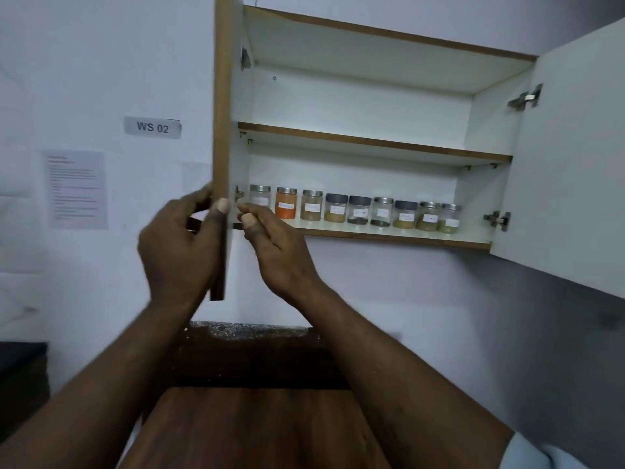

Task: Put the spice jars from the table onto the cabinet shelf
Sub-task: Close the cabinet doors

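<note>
Several labelled spice jars [355, 209] stand in a row on the lower shelf [389, 235] of an open wall cabinet; one holds orange powder [285, 207]. My left hand [182, 245] grips the edge of the left cabinet door [221, 130], thumb on its front edge and fingers behind it. My right hand [274, 245] is raised just right of that door edge, fingers loosely curled, with nothing visible in it. The upper shelf [372, 143] holds nothing.
The right cabinet door [571, 157] hangs wide open. A wooden table top [250, 428] lies below my arms, with a dark counter edge [250, 333] behind it. A "WS 02" label [152, 127] and a printed sheet [77, 189] are on the wall at left.
</note>
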Tool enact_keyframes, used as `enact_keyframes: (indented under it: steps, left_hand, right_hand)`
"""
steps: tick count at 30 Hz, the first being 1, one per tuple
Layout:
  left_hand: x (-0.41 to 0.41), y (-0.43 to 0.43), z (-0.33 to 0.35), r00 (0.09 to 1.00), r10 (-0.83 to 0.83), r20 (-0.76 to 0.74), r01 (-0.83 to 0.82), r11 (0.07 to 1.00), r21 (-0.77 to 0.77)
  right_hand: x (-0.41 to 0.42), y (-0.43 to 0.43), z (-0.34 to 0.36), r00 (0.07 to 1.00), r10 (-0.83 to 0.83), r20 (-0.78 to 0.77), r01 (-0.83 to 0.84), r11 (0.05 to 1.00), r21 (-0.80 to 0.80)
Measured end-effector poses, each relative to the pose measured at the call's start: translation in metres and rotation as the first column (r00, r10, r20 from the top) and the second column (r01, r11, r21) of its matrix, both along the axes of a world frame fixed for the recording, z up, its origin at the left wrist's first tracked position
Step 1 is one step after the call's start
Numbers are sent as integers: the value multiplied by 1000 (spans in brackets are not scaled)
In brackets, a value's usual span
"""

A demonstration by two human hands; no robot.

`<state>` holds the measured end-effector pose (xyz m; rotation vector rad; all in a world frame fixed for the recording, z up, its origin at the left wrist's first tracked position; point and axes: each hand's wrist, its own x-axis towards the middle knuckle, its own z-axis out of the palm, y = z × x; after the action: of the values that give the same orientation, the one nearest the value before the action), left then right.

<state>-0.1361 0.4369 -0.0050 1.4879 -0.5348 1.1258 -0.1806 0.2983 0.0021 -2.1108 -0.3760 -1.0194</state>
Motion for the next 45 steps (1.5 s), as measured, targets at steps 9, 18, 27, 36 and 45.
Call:
enact_keyframes:
  steps: [9,18,27,36,45]
  left_hand:
    - [17,-84,-31,905,-408,-116,424,860,283]
    - [63,-192,-41,962,-177,-207,272,679,682]
    - [95,-294,-40,990,105,-98,16,598,801]
    - [129,-333,-50,963,267,-42,-84,445,892]
    - [162,-352,-50,942,334,23,-123,280,952]
  right_hand:
    - [-10,-74,-24,991,-104,-86,127,936,328]
    - [-3,-191,-31,882,-460,-100,463,813,353]
    - [44,-285,-43,735,-678,-15,669,729,-144]
    - [77,-333,-76,730,-684,6,639,679,-361]
    - [103,-360,-64,735,-654,-182,542,727,-422]
